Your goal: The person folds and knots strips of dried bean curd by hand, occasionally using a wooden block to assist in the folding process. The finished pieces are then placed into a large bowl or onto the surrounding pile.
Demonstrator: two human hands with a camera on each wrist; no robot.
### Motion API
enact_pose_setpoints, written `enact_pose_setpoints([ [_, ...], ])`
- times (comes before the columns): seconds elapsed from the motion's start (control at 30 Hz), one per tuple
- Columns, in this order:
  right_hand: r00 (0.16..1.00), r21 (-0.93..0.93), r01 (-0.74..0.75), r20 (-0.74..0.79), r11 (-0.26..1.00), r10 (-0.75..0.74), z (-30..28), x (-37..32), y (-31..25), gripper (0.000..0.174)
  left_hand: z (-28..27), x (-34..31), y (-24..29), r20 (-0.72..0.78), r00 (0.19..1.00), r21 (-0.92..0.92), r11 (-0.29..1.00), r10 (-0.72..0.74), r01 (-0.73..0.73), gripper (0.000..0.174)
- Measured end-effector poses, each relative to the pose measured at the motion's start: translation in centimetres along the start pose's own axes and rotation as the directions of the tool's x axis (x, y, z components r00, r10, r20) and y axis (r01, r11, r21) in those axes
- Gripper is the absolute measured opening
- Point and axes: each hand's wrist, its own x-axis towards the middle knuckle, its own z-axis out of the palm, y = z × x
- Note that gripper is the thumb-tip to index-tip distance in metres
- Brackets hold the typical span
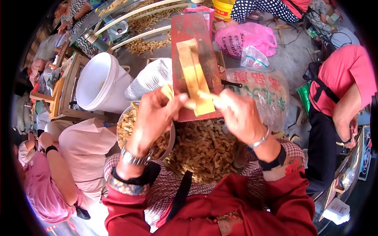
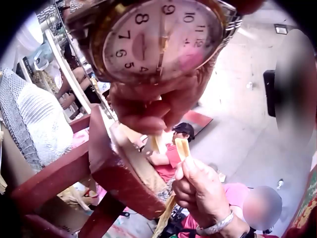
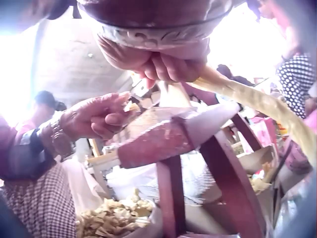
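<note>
Two flat yellow strips lie lengthwise on a red wooden bench, overlapping each other. Over the bench's near end my left hand pinches a short yellow piece between thumb and fingers. Opposite it, my right hand pinches a pale yellow strip whose end points toward the left hand. In the right wrist view a long soft strip trails from the right hand's fist. Below both hands sits a heap of knotted yellow pieces.
A tub of similar pieces stands left of the heap. Beyond it are a white bucket and a silvery bag. A printed sack and a pink plastic bag lie right of the bench. People sit on both sides.
</note>
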Motion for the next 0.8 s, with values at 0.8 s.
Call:
enact_pose_setpoints([
  [0.8, 0.977, 0.58, 0.174, -0.203, 0.796, -0.065, 5.0, -8.3, -9.8, 0.008, 4.9, -7.3, -4.2, 0.4, 0.74, -0.287, 0.693, -0.54, 0.661, 0.012],
])
